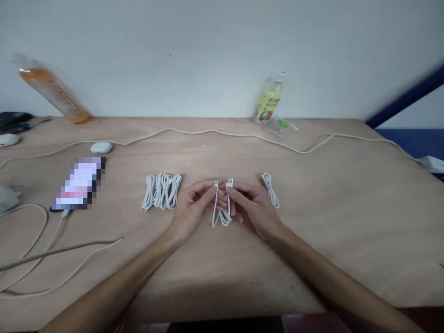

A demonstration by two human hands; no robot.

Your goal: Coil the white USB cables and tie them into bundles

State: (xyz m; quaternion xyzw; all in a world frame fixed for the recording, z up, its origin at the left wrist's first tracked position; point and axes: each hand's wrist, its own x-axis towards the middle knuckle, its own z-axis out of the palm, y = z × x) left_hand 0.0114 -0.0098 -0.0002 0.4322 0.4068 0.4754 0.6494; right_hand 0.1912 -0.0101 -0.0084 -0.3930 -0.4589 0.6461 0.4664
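Observation:
Both hands meet near the middle of the table, holding one white cable [222, 217] whose looped length hangs beneath the fingers. My left hand [190, 206] pinches the smaller plug between thumb and fingers. The larger USB plug is pinched by my right hand [255, 206]. Both plugs point up, side by side and slightly apart. Just left of my left hand lies a row of several coiled white cables [161, 191]. A single coiled white cable [270, 190] lies to the right, close to my right hand.
A phone [79, 184] with a plugged-in cord and a white case [101, 147] lie left. A long white cord [211, 131] crosses the table's back. Behind it stand an orange bottle [57, 95] and a yellow bottle [268, 99], beside clear plastic [281, 126]. A white adapter [432, 163] sits far right.

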